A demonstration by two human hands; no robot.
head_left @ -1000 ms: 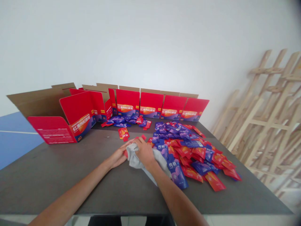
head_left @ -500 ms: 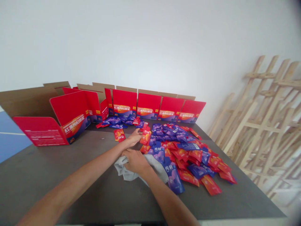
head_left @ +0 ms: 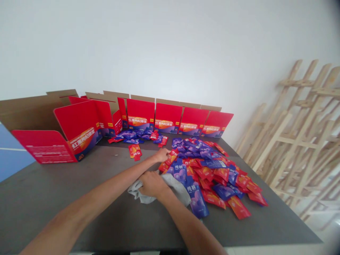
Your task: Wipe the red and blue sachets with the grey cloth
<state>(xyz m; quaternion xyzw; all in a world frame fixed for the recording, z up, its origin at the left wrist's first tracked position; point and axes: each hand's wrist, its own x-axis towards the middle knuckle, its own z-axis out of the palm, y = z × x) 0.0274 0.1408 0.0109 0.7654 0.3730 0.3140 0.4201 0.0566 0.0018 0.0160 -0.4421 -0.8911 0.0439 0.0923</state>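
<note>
My left hand reaches out to the near left side of a large pile of pouches. Its fingers are closed at the edge of a red pouch, which leans toward the pile. Closer to me, my right hand is closed on a crumpled grey cloth that lies on the table. Blue-purple pouches touch or lie beside the cloth's right side. The pile mixes red pouches with purple ones heaped toward the back.
Open red cartons line the back of the dark table, with a larger open carton at the left. A smaller heap of pouches lies before them, and a few red pouches sit nearer. Wooden frames lean at the right.
My left hand has moved right to the pile's edge, and the red pouch beside it has shifted right with it. My right hand has stayed on the cloth, nearly still.
</note>
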